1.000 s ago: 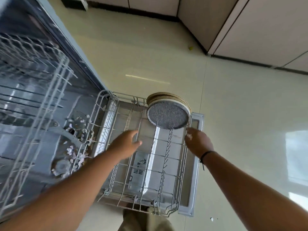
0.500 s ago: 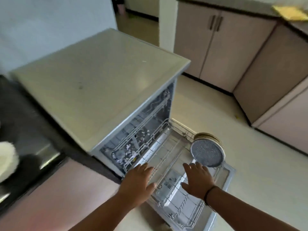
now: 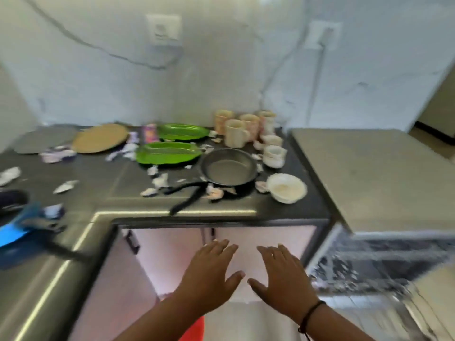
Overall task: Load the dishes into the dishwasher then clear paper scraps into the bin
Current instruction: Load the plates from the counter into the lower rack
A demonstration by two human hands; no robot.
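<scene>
Two hands, left (image 3: 209,274) and right (image 3: 283,279), grip released, fingers spread, blurred dishwasher (image 3: 379,262) cut off right

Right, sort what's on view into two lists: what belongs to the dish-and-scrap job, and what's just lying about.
Job: frying pan; green plates; tan plate; mugs; small cups; white bowl; paper scraps; dishwasher; open left hand and right hand.

Lying about: wall sockets; blue item, too blurred to name.

Both hands, left (image 3: 209,274) and right (image 3: 283,279), flat and empty below tabletop (image 3: 98,193), pan (image 3: 229,169), green plates (image 3: 167,152), mugs (image 3: 236,134), paper scraps (image 3: 160,179), open dishwasher (image 3: 369,262) right
</scene>
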